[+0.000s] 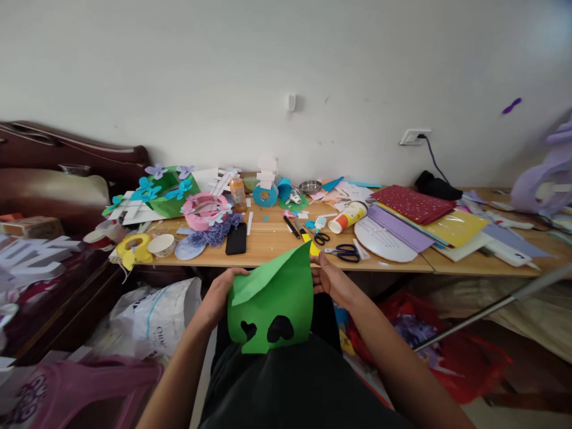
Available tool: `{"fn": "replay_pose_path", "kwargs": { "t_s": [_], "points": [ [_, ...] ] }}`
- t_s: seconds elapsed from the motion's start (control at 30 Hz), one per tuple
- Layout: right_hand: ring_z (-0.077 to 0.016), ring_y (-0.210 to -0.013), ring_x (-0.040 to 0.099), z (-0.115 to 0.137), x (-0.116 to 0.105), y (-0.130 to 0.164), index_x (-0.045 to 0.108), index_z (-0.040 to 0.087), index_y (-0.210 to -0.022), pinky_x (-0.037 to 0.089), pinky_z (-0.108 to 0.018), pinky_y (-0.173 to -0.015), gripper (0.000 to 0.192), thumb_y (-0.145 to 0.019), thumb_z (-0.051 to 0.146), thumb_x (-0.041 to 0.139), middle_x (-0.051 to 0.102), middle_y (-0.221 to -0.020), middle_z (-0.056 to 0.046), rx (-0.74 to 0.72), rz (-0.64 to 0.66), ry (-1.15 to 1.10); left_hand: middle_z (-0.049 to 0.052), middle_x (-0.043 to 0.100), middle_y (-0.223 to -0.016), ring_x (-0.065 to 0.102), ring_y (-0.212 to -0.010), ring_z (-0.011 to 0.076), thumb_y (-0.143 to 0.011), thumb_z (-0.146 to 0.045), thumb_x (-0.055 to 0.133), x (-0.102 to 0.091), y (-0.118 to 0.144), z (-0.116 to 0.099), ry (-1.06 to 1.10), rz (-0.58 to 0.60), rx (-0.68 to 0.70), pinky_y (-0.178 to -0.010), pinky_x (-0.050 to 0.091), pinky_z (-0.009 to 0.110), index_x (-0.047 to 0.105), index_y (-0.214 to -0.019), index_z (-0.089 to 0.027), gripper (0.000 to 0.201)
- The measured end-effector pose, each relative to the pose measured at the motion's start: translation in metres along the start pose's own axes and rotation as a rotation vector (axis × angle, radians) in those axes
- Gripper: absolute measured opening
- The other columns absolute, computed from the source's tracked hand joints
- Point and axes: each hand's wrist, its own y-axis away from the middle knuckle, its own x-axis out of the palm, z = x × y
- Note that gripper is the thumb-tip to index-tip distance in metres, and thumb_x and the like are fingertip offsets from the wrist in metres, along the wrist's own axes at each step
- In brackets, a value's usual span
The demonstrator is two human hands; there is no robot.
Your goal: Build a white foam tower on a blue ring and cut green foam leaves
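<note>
Matt green paper sheet (272, 298); smooth light wood table (268, 247); glossy black phone (236, 239)

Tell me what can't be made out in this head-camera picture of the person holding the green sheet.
- Left hand: fingertips hidden behind the green foam sheet with two heart-shaped holes.
- Right hand: fingertips likewise behind the sheet's edge.
- Sheet's lower edge: runs into the dark lap, outline unclear.
- White-and-orange glue bottle lying on the wooden table: label too small to read.
- Purple shape at the right: cut off by the frame edge.
</note>
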Motion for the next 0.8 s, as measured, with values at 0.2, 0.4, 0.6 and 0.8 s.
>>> {"fn": "replay_pose_path", "kwargs": {
  "t_s": [0.2, 0.4, 0.6, 0.8],
  "points": [
    [-0.0239, -0.088, 0.071, 0.003, -0.001, 0.004, 0.048, 0.024, -0.14, 0.053, -0.032, -0.068, 0.089, -0.085, 0.089, 0.022, 0.073, -0.106, -0.01, 0.082, -0.102, -0.043, 0.005, 0.069, -0.105, 0.061, -0.101, 0.0247, -0.07, -0.031, 0.081, 0.007, 0.001, -0.006, -0.386, -0.181, 0.282, -0.077, 0.047, 0.024, 0.071, -0.105, -0.021, 0.038],
    [-0.0252, -0.117, 0.062, -0.002, 0.009, 0.007, 0.047, 0.027, -0.14, 0.052, -0.036, -0.096, 0.084, -0.07, 0.052, 0.086, 0.064, -0.132, -0.008, -0.005, -0.163, 0.233, 0.006, 0.07, -0.097, 0.065, -0.092, 0.0236, -0.077, -0.036, 0.078, 0.015, 0.003, -0.006, -0.242, -0.237, 0.242, -0.079, 0.05, 0.028, 0.064, -0.118, -0.018, 0.048],
    [-0.026, -0.1, 0.071, -0.01, 0.018, 0.005, 0.068, 0.017, -0.111, 0.057, -0.04, -0.09, 0.052, -0.07, 0.043, 0.087, 0.074, -0.11, -0.009, -0.046, -0.089, 0.142, 0.003, 0.069, -0.075, 0.063, -0.067, 0.0208, -0.075, -0.066, 0.072, 0.013, 0.001, 0.0, -0.165, -0.272, 0.178, -0.059, 0.048, 0.027, 0.065, -0.091, -0.016, 0.052],
    [-0.0235, -0.082, 0.073, -0.011, 0.015, -0.001, 0.073, 0.018, -0.101, 0.06, -0.034, -0.076, 0.043, -0.067, 0.039, 0.089, 0.077, -0.099, -0.009, -0.002, -0.206, 0.032, 0.007, 0.074, -0.085, 0.069, -0.071, 0.0241, -0.071, -0.063, 0.078, 0.015, 0.0, 0.008, 0.019, -0.151, 0.054, -0.057, 0.053, 0.029, 0.067, -0.096, -0.016, 0.055]
  ]
}}
